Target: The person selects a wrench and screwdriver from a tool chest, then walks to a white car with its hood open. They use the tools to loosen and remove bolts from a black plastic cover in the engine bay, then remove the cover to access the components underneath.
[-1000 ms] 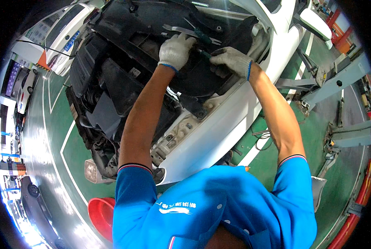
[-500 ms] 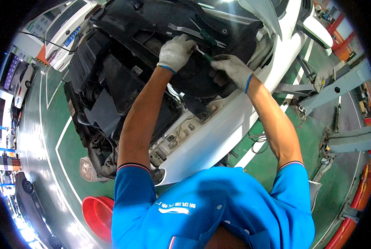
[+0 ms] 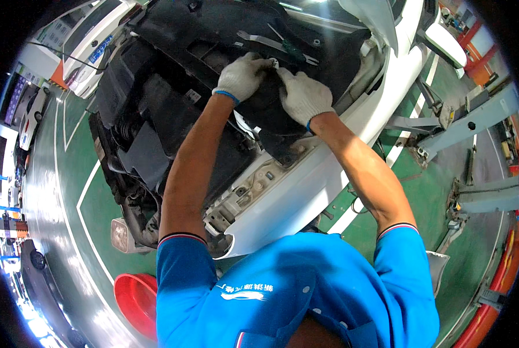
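My left hand point(image 3: 239, 75), in a white knitted glove with blue cuff, has its fingers curled at a small light piece point(image 3: 276, 64) over the dark plastic panel point(image 3: 219, 26) in the engine bay. My gloved right hand point(image 3: 306, 98) is closed just below and right of it, its fingertips close to that piece; what it grips is hidden. Behind my hands, a silver forked pry tool point(image 3: 259, 39) and a green-handled screwdriver point(image 3: 291, 51) lie on the dark panel.
The white car's fender point(image 3: 288, 203) runs along the near right side, with a lift post point(image 3: 462, 122) and arms beyond it. A red basin point(image 3: 134, 298) is on the green floor at lower left. Another white car point(image 3: 88, 46) stands at upper left.
My right hand has moved left and turned, closer to my left hand; the green-handled tool it held is now out of sight. My left hand has shifted slightly down and left.
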`<state>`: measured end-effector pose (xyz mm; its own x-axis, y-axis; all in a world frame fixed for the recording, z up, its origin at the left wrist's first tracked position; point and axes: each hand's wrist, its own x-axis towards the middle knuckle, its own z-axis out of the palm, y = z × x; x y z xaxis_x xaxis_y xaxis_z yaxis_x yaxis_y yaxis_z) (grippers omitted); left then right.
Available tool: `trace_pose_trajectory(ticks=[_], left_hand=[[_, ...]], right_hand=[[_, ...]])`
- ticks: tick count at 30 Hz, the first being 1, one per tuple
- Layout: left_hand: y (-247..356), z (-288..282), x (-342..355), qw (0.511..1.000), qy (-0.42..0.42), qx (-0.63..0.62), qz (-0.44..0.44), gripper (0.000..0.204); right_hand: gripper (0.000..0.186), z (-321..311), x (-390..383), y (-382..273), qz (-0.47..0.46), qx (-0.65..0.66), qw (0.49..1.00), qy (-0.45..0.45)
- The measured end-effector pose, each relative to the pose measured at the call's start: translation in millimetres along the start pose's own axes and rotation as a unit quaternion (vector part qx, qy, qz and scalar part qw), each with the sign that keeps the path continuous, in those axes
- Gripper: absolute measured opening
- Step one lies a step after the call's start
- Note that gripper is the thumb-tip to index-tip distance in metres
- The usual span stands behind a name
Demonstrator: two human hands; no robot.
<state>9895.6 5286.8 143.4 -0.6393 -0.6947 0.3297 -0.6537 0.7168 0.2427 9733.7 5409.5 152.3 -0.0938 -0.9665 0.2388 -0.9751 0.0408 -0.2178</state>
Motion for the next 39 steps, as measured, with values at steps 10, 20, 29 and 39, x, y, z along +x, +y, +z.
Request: trace_pose_trajectory(ticks=[10,20,29,39], left_hand=[[11.2,3.5,23.0,0.987,-0.057,0.038,-0.143,0.037],[-9.2,16.1,31.8,0.98,0.004,-0.125,-0.152,0.036],[4.6,6.2,24.4,0.974,0.028,-0.142,-0.174,0.035],[-3.1,7.7,22.1,0.976,0.027,-0.15,-0.156,0.037]], right_hand=[[0.034,-1.8,7.6,11.6,-0.041,-0.007,0.999,0.025],[0.032,2.7,18.6,-4.9,-0.021,-0.021,0.999,-0.018],[0.038,-3.8,20.3,-15.7,0.047,-0.009,0.998,-0.047],[0.036,-20.5,38.6,-31.3,0.096,-0.001,0.989,-0.115]])
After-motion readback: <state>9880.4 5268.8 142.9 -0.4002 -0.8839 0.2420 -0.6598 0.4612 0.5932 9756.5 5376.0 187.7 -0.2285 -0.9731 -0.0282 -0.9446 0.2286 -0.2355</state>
